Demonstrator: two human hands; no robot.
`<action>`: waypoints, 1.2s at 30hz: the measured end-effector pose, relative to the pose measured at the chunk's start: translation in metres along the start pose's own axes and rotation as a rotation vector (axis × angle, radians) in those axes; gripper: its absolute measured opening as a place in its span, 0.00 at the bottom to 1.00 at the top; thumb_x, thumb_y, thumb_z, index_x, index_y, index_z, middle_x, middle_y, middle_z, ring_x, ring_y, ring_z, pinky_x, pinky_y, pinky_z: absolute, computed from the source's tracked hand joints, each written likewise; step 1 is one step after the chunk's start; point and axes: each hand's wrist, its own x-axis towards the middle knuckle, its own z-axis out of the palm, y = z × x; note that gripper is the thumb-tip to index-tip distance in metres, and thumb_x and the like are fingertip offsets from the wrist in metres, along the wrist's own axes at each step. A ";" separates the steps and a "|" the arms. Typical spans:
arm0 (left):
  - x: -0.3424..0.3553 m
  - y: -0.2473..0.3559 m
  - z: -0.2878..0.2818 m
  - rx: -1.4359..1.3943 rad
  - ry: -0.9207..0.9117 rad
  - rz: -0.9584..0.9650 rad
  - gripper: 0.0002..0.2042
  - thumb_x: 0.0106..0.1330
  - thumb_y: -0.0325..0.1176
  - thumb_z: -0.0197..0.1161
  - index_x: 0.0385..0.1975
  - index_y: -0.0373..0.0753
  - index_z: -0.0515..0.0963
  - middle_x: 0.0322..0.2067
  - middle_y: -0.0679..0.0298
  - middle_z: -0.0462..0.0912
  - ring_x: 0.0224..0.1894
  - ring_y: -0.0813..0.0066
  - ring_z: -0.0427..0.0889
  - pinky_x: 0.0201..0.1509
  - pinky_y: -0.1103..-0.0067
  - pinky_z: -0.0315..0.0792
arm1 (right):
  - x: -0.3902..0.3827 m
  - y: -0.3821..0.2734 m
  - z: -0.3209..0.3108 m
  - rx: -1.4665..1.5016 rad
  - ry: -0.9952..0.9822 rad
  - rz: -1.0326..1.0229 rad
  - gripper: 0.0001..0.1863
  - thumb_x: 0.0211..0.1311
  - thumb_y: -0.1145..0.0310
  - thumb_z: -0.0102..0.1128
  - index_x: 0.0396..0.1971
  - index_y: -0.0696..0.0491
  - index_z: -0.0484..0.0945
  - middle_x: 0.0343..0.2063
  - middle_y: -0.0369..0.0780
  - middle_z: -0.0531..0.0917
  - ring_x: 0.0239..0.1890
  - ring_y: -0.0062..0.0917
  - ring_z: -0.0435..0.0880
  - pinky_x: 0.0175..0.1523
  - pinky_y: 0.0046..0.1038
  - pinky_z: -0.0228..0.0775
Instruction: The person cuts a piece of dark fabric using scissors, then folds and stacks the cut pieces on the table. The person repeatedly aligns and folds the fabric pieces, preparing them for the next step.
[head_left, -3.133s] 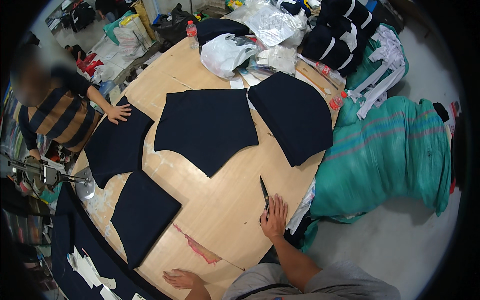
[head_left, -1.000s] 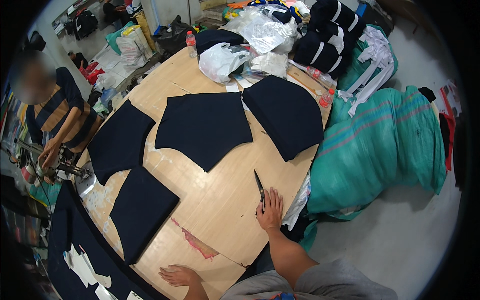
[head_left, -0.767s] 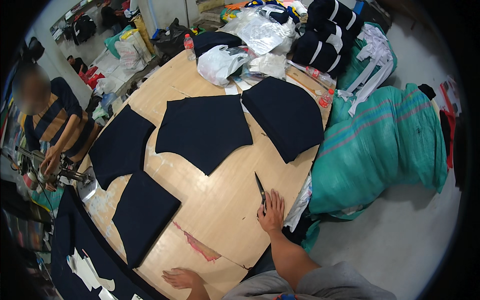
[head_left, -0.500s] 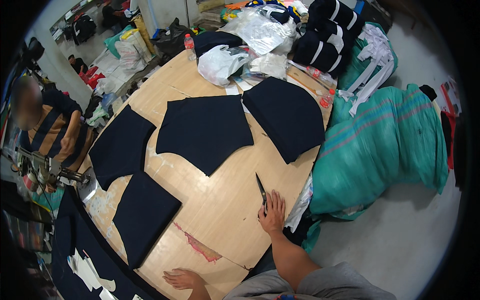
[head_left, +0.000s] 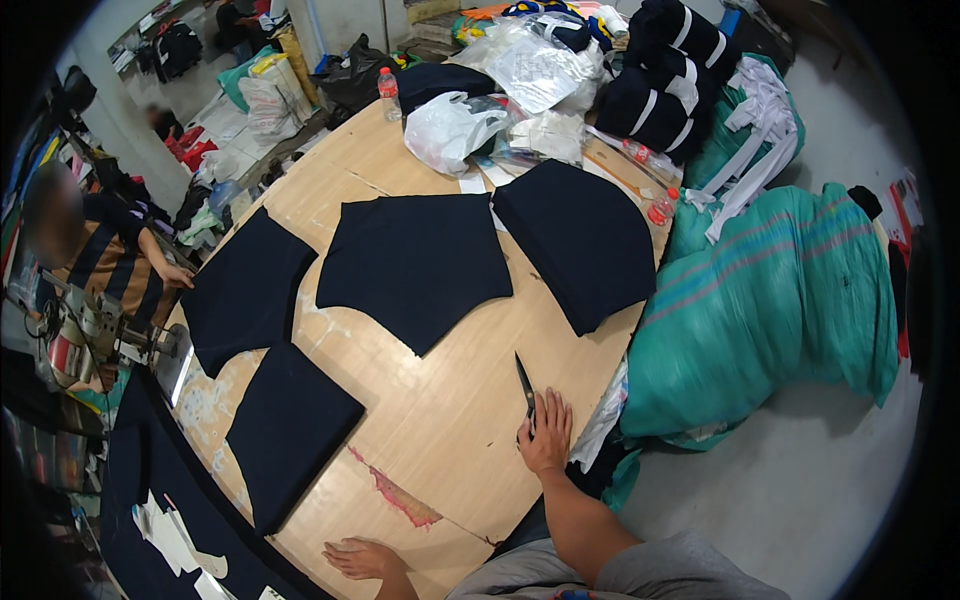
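Note:
My right hand [head_left: 545, 432] rests near the table's right edge on the handle of black scissors [head_left: 523, 377], thumb curled at the handle, blades pointing away from me. My left hand [head_left: 360, 560] lies flat on the wooden table [head_left: 420, 420] near its front edge, fingers apart, holding nothing. Dark navy cut pieces lie beyond: one [head_left: 290, 430] left of centre, one [head_left: 240, 290] at the far left, a broad one [head_left: 415, 265] in the middle and a curved one [head_left: 580, 245] at the right.
A co-worker [head_left: 110, 250] stands by a cutting machine [head_left: 95, 330] at left. White paper patterns [head_left: 170, 535] lie on dark cloth. Plastic bags [head_left: 450, 135], dark rolls [head_left: 660, 90] and bottles [head_left: 388, 100] crowd the back. Large green sacks [head_left: 760, 310] stand against the right edge.
The co-worker's hand has moved from the machine toward the left navy piece. The co-worker's head is lower. My hands and the scissors have stayed about where they were.

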 end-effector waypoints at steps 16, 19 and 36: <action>0.002 -0.002 -0.008 -0.048 -0.053 0.011 0.25 0.92 0.49 0.45 0.81 0.47 0.70 0.80 0.63 0.74 0.81 0.63 0.71 0.80 0.59 0.66 | 0.001 0.000 0.000 -0.013 -0.039 0.017 0.38 0.78 0.57 0.53 0.84 0.51 0.62 0.86 0.48 0.59 0.90 0.44 0.50 0.93 0.55 0.35; 0.003 -0.005 -0.007 -0.053 -0.095 0.012 0.26 0.93 0.50 0.43 0.83 0.47 0.68 0.82 0.62 0.71 0.83 0.62 0.68 0.81 0.57 0.64 | 0.001 0.000 0.001 -0.042 -0.044 0.017 0.39 0.78 0.54 0.55 0.85 0.49 0.62 0.87 0.46 0.59 0.90 0.42 0.51 0.94 0.54 0.35; -0.002 0.002 -0.007 0.020 -0.023 0.104 0.25 0.93 0.48 0.42 0.81 0.46 0.69 0.80 0.61 0.73 0.81 0.61 0.71 0.79 0.59 0.69 | 0.000 0.001 0.003 -0.035 -0.016 0.012 0.39 0.77 0.53 0.55 0.84 0.50 0.65 0.86 0.46 0.61 0.90 0.42 0.53 0.93 0.54 0.37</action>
